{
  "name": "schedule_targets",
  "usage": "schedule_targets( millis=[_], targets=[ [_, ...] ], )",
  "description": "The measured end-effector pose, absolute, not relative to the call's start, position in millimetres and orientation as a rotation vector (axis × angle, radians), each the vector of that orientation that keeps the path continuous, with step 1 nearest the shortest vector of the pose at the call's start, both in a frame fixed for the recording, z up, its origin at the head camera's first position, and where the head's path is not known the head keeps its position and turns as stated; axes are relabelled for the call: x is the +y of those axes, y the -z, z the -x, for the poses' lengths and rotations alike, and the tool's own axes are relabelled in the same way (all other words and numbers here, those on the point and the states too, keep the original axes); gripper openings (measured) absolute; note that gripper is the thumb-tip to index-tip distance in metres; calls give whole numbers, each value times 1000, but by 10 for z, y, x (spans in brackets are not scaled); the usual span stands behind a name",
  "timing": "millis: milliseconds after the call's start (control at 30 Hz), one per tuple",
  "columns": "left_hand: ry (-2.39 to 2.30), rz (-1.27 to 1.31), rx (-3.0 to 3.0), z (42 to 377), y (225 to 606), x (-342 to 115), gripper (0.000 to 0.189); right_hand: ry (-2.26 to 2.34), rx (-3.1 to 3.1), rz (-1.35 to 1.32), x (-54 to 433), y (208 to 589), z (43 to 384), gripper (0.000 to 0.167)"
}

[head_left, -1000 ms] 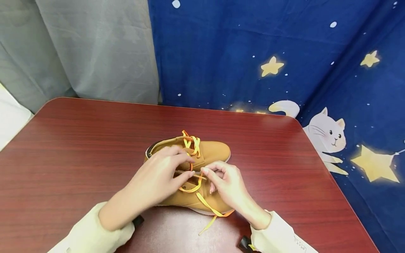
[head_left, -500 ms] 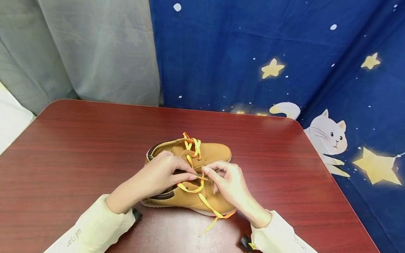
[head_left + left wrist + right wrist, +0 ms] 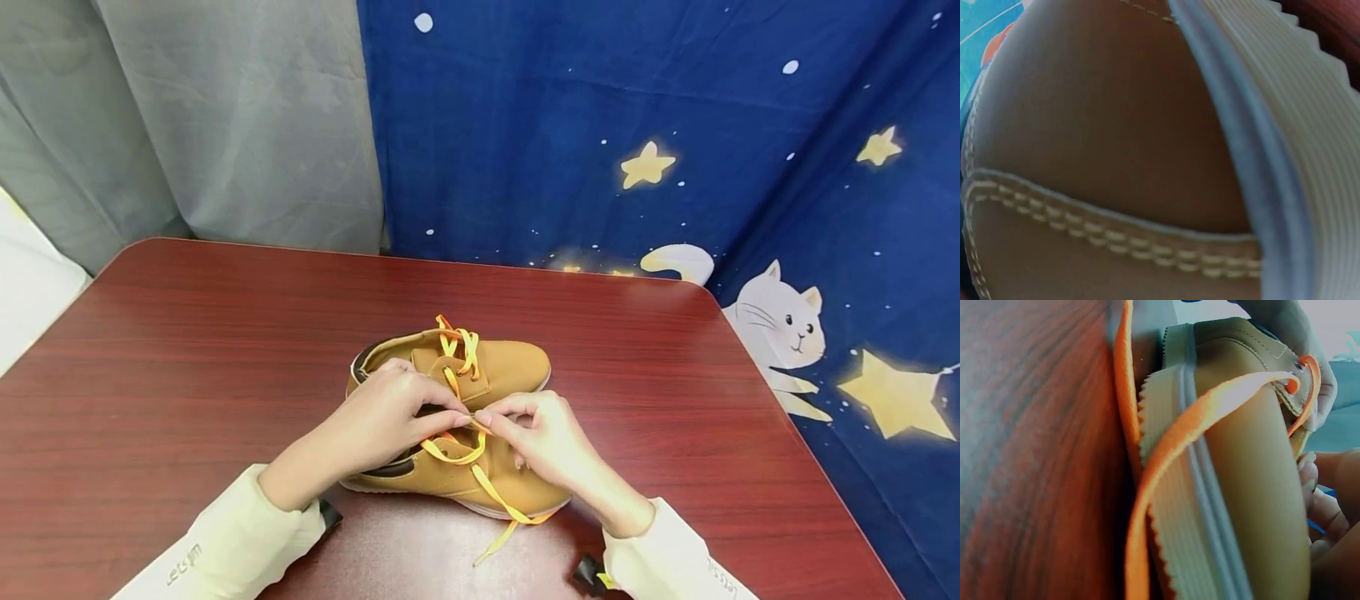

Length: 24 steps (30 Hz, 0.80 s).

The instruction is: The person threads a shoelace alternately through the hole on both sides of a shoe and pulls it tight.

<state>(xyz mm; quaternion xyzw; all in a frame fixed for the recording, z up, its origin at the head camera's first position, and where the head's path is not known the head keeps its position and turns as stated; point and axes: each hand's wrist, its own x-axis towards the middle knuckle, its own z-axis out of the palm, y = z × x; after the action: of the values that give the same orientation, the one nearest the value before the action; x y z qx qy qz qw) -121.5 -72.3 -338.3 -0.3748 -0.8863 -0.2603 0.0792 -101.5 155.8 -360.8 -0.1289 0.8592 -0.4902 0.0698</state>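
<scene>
Two tan lace-up shoes lie side by side on the table, toes to the right. On the near shoe (image 3: 442,482), my left hand (image 3: 382,417) pinches what looks like the edge of the far eyelet flap. Fingertip to fingertip with it, my right hand (image 3: 546,435) pinches the orange-yellow shoelace (image 3: 459,457), which loops across the opening. The exact spot between the fingertips is covered. Another lace end (image 3: 1210,412) hangs over the sole in the right wrist view. Only the near shoe's brown side (image 3: 1122,137) and ribbed sole fill the left wrist view.
The far shoe (image 3: 517,363) stands just behind, its lace (image 3: 468,350) threaded through the upper eyelets. Under both shoes is a reddish-brown table (image 3: 225,333). A grey curtain (image 3: 277,125) and a blue star-patterned curtain (image 3: 510,125) hang behind its back edge.
My left hand has lowered, its spread fingers closing on the near shoe's flap. My right fingertips have come closer to the left ones, and the near shoe has shifted slightly right.
</scene>
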Motion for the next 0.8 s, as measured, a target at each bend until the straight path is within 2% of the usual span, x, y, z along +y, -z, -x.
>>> schedule_targets(
  millis=[800],
  targets=[
    [793,1134,-2630,1226,3409,-737,5,1534,2657,286,1535,3551,1073,20]
  ],
)
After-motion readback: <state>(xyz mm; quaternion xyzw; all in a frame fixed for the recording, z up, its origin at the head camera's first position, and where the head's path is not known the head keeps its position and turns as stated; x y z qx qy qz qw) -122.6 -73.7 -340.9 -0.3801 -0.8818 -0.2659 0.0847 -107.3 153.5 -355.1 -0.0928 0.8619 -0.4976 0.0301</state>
